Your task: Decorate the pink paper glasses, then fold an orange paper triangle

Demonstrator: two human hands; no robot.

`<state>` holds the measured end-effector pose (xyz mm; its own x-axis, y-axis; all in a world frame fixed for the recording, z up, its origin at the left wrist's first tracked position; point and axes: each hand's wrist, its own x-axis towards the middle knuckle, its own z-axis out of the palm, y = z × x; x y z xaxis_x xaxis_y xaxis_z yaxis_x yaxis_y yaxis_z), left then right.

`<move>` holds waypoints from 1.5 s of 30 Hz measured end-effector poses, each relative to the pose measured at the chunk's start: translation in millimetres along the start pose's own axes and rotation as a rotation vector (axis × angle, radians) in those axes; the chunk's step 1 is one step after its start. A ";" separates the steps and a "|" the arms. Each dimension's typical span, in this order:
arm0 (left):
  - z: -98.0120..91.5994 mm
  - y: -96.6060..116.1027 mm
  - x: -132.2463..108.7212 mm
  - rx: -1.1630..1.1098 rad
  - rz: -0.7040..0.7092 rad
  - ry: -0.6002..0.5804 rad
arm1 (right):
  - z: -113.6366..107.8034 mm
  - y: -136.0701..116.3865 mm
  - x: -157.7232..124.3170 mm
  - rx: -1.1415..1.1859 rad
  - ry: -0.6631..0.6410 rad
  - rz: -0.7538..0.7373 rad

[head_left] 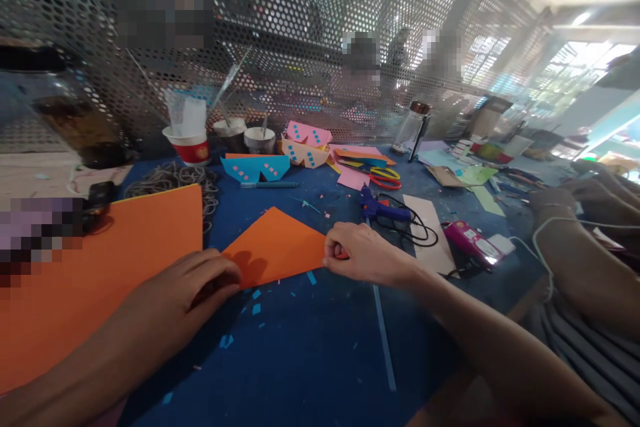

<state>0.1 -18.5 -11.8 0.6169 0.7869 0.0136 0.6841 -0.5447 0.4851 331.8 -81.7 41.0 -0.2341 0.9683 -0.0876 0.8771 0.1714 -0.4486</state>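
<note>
A folded piece of orange paper [277, 247], roughly triangular with its peak pointing away, lies on the blue table [300, 360]. Its left corner is pinched in my left hand [210, 280], between thumb and fingers. At the right corner my right hand [355, 252] is closed on the same paper, fingers curled. A larger orange sheet [150, 233] lies on the left, partly under my left forearm. Small blue paper scraps [257, 309] are scattered just in front of the folded paper.
Behind are a blue glue gun [385, 209], scissors [385, 177], a blue pen [270, 185], folded paper shapes [255, 167] and cups [193, 147]. A pink device [473, 243] sits to the right, near another person's arm [575, 247]. A clear strip [384, 340] lies in front.
</note>
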 end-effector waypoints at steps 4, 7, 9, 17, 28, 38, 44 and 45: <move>-0.9 2.6 -0.2 0.003 0.002 0.011 | -1.1 3.8 0.5 0.015 -0.010 -0.029; -1.3 3.9 -0.2 0.001 -0.002 0.014 | -3.1 5.7 0.8 0.028 -0.028 -0.044; -1.9 4.8 -0.4 -0.004 -0.007 0.022 | -5.1 6.3 0.9 0.038 -0.040 -0.043; -3.1 2.3 0.8 -0.002 -0.007 -0.041 | -11.3 13.3 2.2 0.120 -0.106 -0.060; -4.7 2.9 0.3 0.013 -0.053 -0.079 | -8.3 9.7 0.8 0.013 -0.067 -0.062; -3.7 1.6 1.6 0.019 -0.030 -0.065 | -5.5 6.8 0.0 -0.007 -0.047 -0.050; -4.1 4.3 1.1 0.014 -0.038 -0.029 | -8.7 9.8 0.0 0.012 -0.075 -0.069; -4.3 4.4 1.0 0.014 -0.037 -0.034 | -9.4 10.6 0.0 0.015 -0.079 -0.078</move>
<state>2.0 -18.8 -6.0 0.6039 0.7963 -0.0344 0.7118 -0.5195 0.4727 345.1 -78.2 44.6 -0.3341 0.9347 -0.1215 0.8488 0.2423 -0.4699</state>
